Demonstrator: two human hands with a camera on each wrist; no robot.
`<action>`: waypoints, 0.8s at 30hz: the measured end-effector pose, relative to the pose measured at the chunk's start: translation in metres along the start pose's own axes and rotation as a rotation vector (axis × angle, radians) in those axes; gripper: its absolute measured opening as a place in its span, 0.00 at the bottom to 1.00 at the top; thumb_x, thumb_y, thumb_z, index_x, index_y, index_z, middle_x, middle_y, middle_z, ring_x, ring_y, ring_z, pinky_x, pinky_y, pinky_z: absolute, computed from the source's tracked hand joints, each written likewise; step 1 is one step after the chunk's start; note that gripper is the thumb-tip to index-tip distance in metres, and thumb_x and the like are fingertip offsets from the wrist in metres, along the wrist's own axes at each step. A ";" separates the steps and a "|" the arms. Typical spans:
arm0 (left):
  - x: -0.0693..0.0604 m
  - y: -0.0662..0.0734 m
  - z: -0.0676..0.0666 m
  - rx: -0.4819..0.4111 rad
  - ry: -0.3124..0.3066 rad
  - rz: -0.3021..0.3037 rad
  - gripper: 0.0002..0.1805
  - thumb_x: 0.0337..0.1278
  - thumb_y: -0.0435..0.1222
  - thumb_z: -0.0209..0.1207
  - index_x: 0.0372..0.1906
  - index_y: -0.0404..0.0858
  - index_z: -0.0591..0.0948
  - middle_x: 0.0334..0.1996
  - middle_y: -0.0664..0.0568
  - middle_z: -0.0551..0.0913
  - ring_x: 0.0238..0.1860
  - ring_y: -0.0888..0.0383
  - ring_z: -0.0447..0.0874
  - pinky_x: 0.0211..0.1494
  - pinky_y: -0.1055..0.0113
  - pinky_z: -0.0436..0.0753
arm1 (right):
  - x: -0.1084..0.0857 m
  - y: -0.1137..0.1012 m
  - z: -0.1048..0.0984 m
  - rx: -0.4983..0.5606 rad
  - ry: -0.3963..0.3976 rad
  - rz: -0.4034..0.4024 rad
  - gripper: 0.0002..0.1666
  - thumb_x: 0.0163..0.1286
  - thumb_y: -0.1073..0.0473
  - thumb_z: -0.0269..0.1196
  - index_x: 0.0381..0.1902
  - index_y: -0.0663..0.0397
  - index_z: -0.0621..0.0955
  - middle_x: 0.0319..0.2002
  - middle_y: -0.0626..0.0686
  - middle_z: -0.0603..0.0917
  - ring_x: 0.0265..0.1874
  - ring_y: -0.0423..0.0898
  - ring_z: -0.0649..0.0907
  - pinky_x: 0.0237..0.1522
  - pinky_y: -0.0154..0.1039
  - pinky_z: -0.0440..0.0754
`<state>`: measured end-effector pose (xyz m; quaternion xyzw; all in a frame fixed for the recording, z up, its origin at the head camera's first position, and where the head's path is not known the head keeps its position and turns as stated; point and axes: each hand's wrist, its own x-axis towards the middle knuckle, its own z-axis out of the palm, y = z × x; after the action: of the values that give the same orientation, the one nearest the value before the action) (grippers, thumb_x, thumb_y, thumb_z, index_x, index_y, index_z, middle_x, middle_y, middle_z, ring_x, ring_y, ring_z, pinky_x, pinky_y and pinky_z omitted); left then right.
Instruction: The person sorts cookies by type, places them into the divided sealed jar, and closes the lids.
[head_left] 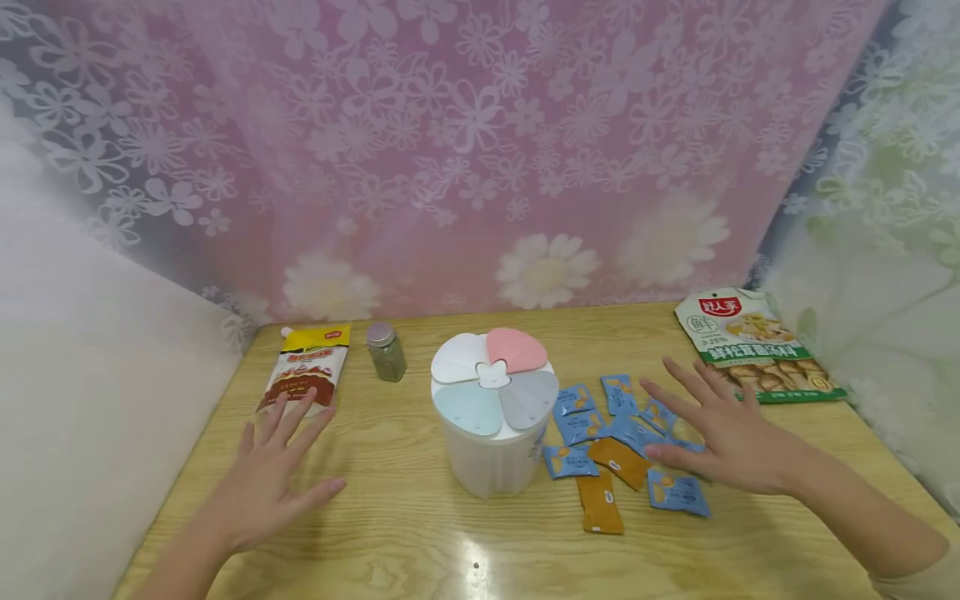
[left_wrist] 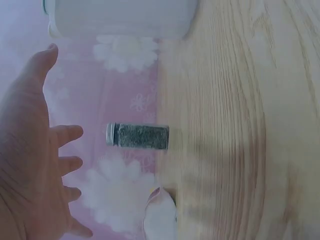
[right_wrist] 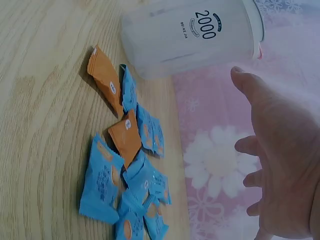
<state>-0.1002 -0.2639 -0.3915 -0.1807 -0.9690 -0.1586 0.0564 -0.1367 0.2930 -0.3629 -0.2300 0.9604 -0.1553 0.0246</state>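
My left hand (head_left: 273, 479) hovers over the table's left part with its fingers spread, holding nothing. Just beyond its fingertips lies a yellow, white and brown food pouch (head_left: 309, 367). A small glass jar (head_left: 387, 357) of dried green flakes, with a pale purple lid, stands close by. Fingers apart, my right hand (head_left: 731, 433) hovers over the right edge of a spread of snack packets (head_left: 581, 427), several blue and some orange, and partly hides them. Between the hands stands a translucent canister (head_left: 491, 458) whose lid (head_left: 468, 408) has white, pink, grey and pale blue petals.
At the back right lies a green and white pouch (head_left: 757, 342) with mushrooms pictured on it. A pink flowered cloth (head_left: 465, 167) hangs behind the wooden table (head_left: 390, 533), with pale cloth at both sides.
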 end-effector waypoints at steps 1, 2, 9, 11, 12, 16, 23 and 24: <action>0.002 0.001 0.001 -0.027 -0.007 0.000 0.45 0.61 0.60 0.60 0.79 0.59 0.54 0.81 0.50 0.46 0.79 0.34 0.37 0.65 0.19 0.44 | 0.001 -0.001 0.001 0.005 -0.003 -0.006 0.47 0.69 0.36 0.62 0.79 0.27 0.53 0.81 0.55 0.43 0.76 0.73 0.43 0.56 0.87 0.35; 0.003 0.003 0.003 -0.056 -0.015 0.002 0.44 0.62 0.59 0.60 0.79 0.59 0.54 0.81 0.51 0.45 0.79 0.34 0.37 0.65 0.20 0.44 | 0.002 -0.003 0.001 0.011 -0.007 -0.013 0.47 0.69 0.36 0.62 0.79 0.26 0.53 0.81 0.55 0.44 0.76 0.73 0.44 0.56 0.87 0.36; 0.012 0.017 0.007 -0.150 -0.034 0.022 0.43 0.63 0.57 0.60 0.79 0.61 0.54 0.81 0.55 0.44 0.80 0.37 0.38 0.64 0.20 0.47 | 0.010 -0.022 0.003 0.075 -0.040 -0.076 0.46 0.68 0.36 0.62 0.78 0.22 0.54 0.81 0.50 0.48 0.76 0.71 0.48 0.59 0.85 0.42; 0.015 0.020 0.008 -0.168 -0.026 0.039 0.42 0.63 0.56 0.60 0.79 0.60 0.55 0.81 0.53 0.45 0.80 0.37 0.38 0.64 0.20 0.48 | 0.011 -0.026 0.003 0.096 -0.057 -0.095 0.45 0.69 0.37 0.62 0.78 0.22 0.54 0.81 0.49 0.48 0.77 0.70 0.48 0.61 0.84 0.42; 0.016 0.022 0.009 -0.183 -0.025 0.044 0.42 0.63 0.56 0.60 0.79 0.60 0.54 0.81 0.53 0.46 0.80 0.38 0.37 0.65 0.20 0.48 | 0.012 -0.028 0.002 0.101 -0.066 -0.108 0.45 0.69 0.38 0.62 0.78 0.23 0.54 0.81 0.48 0.48 0.77 0.71 0.48 0.61 0.84 0.43; 0.022 0.029 0.013 -0.280 -0.032 0.072 0.42 0.64 0.52 0.61 0.79 0.62 0.53 0.81 0.54 0.46 0.80 0.36 0.36 0.67 0.22 0.47 | 0.015 -0.032 0.001 0.099 -0.078 -0.158 0.44 0.71 0.40 0.61 0.78 0.24 0.53 0.81 0.48 0.48 0.77 0.69 0.49 0.63 0.81 0.47; 0.035 0.043 0.022 -0.494 -0.042 0.144 0.42 0.68 0.45 0.58 0.80 0.60 0.49 0.81 0.54 0.47 0.79 0.36 0.41 0.66 0.24 0.56 | 0.031 -0.040 0.011 0.124 -0.001 -0.239 0.49 0.70 0.41 0.63 0.80 0.29 0.50 0.80 0.48 0.51 0.76 0.62 0.59 0.62 0.70 0.68; 0.038 0.045 0.023 -0.535 -0.045 0.150 0.42 0.69 0.44 0.58 0.80 0.59 0.49 0.81 0.54 0.46 0.79 0.37 0.42 0.68 0.25 0.55 | 0.035 -0.041 0.014 0.145 0.002 -0.249 0.49 0.70 0.41 0.63 0.80 0.30 0.49 0.80 0.48 0.51 0.75 0.61 0.60 0.61 0.69 0.70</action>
<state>-0.1196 -0.2038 -0.3939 -0.2639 -0.8777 -0.3999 -0.0030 -0.1485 0.2389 -0.3623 -0.3450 0.9107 -0.2262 0.0206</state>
